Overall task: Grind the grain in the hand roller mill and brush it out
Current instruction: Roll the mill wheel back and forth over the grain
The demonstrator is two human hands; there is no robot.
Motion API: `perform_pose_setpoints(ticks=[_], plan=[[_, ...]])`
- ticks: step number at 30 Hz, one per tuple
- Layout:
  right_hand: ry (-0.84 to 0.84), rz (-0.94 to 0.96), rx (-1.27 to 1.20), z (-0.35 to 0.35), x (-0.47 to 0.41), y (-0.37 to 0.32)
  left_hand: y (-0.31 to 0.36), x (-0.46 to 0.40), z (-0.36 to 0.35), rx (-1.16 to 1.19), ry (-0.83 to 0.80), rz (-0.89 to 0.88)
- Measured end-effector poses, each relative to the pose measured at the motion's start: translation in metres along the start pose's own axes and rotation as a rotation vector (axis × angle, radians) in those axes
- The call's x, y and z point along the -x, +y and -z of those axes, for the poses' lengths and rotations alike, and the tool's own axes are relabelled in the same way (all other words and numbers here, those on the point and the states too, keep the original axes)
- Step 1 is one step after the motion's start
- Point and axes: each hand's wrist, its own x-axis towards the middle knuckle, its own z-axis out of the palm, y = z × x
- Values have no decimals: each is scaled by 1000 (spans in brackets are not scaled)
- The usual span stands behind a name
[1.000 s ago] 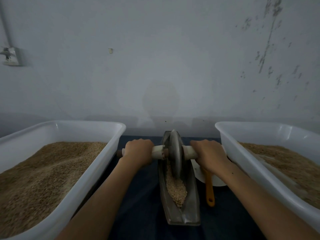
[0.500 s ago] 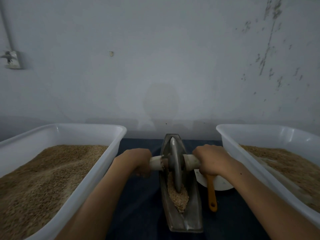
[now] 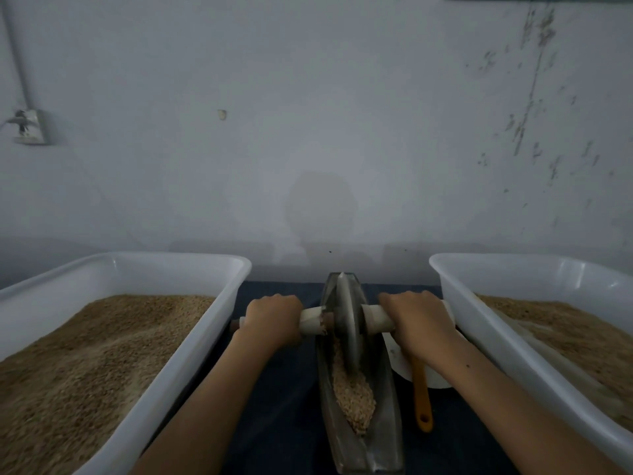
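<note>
Grey metal boat-shaped trough taken as landmark: pale axle handles either side gripped by left hand and right hand; even downward pressure advised, grey disc wheel kept centred over tan grain.

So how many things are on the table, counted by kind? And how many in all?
White tubs of grain: 2, left tub and right tub
Roller mill with its trough: 1
Orange-handled tool: 1
White dish: 1
Hands: 2, left hand and right hand, each gripping the mill's handle
Total: 7
</note>
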Motion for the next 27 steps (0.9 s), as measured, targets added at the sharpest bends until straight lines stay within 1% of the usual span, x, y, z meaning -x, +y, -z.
perform_pose_setpoints(ticks=[2,3,7,9,11,14,17,19,21,23,27], plan=[[-141,3,41,9,-2,0,-1,0,2,19,-101,-5],[-186,5,45,12,-2,0,-2,1,4,23,-148,-7],[-194,31,-25,10,4,4,-5,1,8,97,-306,-33],[-201,37,-35,8,5,5,-6,0,9,137,-351,-37],[-196,28,-34,5,2,5,-6,0,9,118,-323,-35],[-129,12,-39,-1,-3,6,-3,1,7,39,-171,-17],[-6,-8,-40,-8,-5,6,0,0,3,-1,-11,-8],[106,-28,-37,-14,-4,4,1,-1,1,-6,43,3],[184,-29,-21,-18,-2,2,2,0,0,-8,69,14],[176,-21,-18,-17,-2,1,2,0,0,-16,63,19],[-2,-11,7,-4,-3,2,-1,0,2,1,-67,9]])
